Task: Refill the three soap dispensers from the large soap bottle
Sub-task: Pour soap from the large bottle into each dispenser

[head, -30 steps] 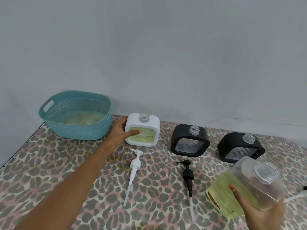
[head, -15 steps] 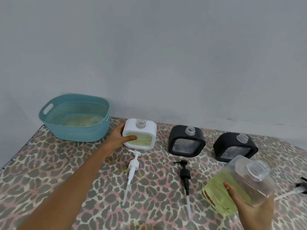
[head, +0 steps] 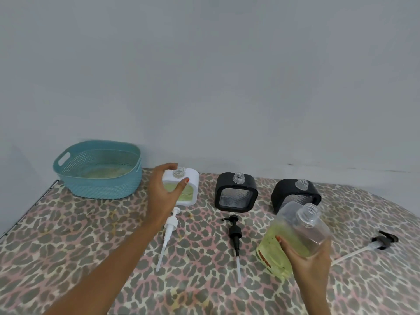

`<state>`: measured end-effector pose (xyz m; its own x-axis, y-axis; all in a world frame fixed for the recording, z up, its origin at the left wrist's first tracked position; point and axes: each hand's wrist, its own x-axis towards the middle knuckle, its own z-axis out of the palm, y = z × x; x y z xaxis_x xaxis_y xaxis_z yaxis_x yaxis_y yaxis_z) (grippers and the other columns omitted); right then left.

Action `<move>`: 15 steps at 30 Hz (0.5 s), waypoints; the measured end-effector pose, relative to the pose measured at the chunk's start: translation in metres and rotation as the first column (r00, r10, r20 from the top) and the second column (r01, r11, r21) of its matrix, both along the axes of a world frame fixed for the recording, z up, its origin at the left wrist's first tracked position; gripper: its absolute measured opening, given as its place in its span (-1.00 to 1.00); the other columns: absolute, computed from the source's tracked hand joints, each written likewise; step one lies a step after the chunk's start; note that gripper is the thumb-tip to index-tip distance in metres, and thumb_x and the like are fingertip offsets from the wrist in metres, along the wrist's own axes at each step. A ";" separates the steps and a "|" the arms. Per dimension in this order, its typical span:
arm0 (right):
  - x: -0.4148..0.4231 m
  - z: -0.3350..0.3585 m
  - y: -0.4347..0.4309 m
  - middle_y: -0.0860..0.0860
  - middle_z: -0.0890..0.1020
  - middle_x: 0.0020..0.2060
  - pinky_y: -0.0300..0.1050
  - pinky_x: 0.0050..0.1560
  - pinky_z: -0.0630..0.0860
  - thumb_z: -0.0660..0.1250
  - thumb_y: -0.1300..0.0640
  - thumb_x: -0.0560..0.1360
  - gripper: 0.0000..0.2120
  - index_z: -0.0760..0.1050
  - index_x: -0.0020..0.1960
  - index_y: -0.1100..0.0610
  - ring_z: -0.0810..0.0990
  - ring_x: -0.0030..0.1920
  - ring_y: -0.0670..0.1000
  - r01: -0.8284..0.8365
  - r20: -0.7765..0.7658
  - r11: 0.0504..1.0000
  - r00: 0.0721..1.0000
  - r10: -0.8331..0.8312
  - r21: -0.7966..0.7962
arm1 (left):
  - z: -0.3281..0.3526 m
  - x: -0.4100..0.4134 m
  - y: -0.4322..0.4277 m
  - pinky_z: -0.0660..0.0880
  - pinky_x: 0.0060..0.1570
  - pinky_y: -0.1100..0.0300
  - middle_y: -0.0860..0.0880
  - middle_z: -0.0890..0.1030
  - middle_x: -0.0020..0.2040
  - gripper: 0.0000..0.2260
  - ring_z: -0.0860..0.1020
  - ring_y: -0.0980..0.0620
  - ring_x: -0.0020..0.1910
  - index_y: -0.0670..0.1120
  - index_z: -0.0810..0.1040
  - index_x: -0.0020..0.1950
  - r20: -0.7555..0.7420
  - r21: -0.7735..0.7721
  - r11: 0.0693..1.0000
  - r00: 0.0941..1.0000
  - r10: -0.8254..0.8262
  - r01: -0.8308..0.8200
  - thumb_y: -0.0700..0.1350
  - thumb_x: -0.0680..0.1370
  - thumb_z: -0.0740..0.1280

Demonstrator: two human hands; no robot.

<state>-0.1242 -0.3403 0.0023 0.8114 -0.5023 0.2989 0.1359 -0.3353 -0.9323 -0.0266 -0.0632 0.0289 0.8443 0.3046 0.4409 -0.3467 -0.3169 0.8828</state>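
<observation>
**A:** The left hand grips the white square plastic dispenser standing on the table. Its thumb is on the front and its fingers curl over the top beside the open neck. The right hand is wrapped round the large clear plastic soap bottle, held tilted above the table with the uncapped mouth pointing up.

**B:** What could go wrong?

**A:** Spilling, I judge. The bottle's mouth is wide and each dispenser neck is narrow, so a quick tip would run soap over the shoulders onto the leopard-print cover. The bottle is also well apart from the white dispenser. Swinging it across could knock the right black square dispenser, which it overlaps in this view, or the middle black square dispenser.

**B:** And the contents?

**A:** The bottle is roughly half full of yellow-green soap. The white dispenser shows the same soap behind its window. The 2 black ones look empty. The teal perforated plastic basket holds something pale that I cannot identify. 3 pumps lie loose on the table: a white pump, a black pump and a black-headed pump.
</observation>
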 end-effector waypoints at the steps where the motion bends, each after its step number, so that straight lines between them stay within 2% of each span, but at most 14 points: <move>1: -0.001 0.000 0.000 -0.17 0.46 -0.14 -0.30 -0.07 0.43 0.55 0.36 0.19 -0.39 0.29 0.07 0.07 0.49 -0.12 -0.03 -0.005 -0.011 1.000 1.000 0.005 0.013 | 0.002 -0.001 -0.011 0.39 0.11 0.33 0.10 0.50 0.00 -0.69 0.47 0.21 0.04 0.05 0.44 0.03 0.017 0.034 0.998 0.999 -0.044 0.044 -0.22 0.40 0.44; 4: -0.001 0.002 -0.001 -0.17 0.47 -0.16 -0.38 -0.19 0.41 0.55 0.34 0.19 -0.44 0.30 0.02 0.11 0.47 -0.15 -0.23 -0.031 -0.028 0.998 0.999 0.032 0.046 | -0.001 0.006 -0.042 0.32 0.19 0.44 0.13 0.51 0.06 -0.67 0.43 0.36 0.09 0.12 0.42 0.04 -0.050 0.087 0.966 0.970 -0.238 0.242 -0.19 0.41 0.44; 7: -0.001 0.001 -0.003 -0.17 0.47 -0.14 -0.38 -0.17 0.37 0.57 0.29 0.19 -0.43 0.30 0.04 0.10 0.47 -0.13 -0.24 -0.027 -0.048 0.998 0.998 0.029 0.051 | -0.016 0.023 -0.066 0.26 0.30 0.31 0.07 0.41 0.27 -0.48 0.36 0.24 0.25 0.02 0.34 0.27 -0.217 0.079 0.919 0.906 -0.363 0.387 -0.14 0.39 0.46; 10: 0.001 -0.005 -0.005 -0.14 0.49 -0.11 -0.29 -0.12 0.43 0.59 0.24 0.16 -0.38 0.31 0.07 0.08 0.51 -0.10 -0.16 -0.024 -0.066 0.998 0.997 0.028 0.058 | -0.034 0.038 -0.083 0.25 0.36 0.14 0.01 0.30 0.38 -0.26 0.27 0.10 0.35 -0.03 0.16 0.41 -0.342 -0.006 0.926 0.869 -0.356 0.377 -0.15 0.35 0.50; 12: 0.001 -0.009 -0.006 -0.02 0.53 -0.04 -0.10 -0.03 0.51 0.59 0.14 0.14 -0.35 0.32 0.11 0.08 0.54 -0.03 0.00 -0.026 -0.071 0.997 0.997 0.032 0.075 | -0.043 0.046 -0.089 0.27 0.38 0.04 -0.03 0.27 0.42 -0.19 0.27 0.02 0.38 -0.05 0.11 0.44 -0.388 -0.061 0.940 0.860 -0.332 0.335 -0.17 0.32 0.51; 15: 0.001 -0.012 -0.006 0.06 0.55 0.01 0.05 0.05 0.53 0.55 -0.05 0.07 -0.29 0.33 0.11 0.09 0.55 0.04 0.09 -0.025 -0.074 0.997 0.997 0.031 0.079 | -0.051 0.054 -0.093 0.34 0.31 0.08 -0.08 0.30 0.40 -0.19 0.33 -0.03 0.35 -0.09 0.12 0.43 -0.429 -0.105 0.941 0.839 -0.334 0.320 -0.21 0.31 0.52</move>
